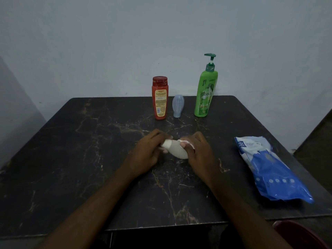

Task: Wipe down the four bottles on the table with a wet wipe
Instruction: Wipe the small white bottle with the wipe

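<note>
A small white bottle (175, 149) lies tilted over the middle of the dark marble table (71, 150), cap toward the left. My left hand (149, 151) grips its capped end. My right hand (199, 150) holds a white wet wipe (186, 142) against the bottle's wide end. At the back stand a red bottle (159, 98), a pale blue bottle (178, 106) resting upside down on its cap, and a tall green pump bottle (206, 92).
A blue and white pack of wet wipes (269, 168) lies near the table's right edge. A plain wall rises right behind the table. Part of a red chair (298, 234) shows at the bottom right corner.
</note>
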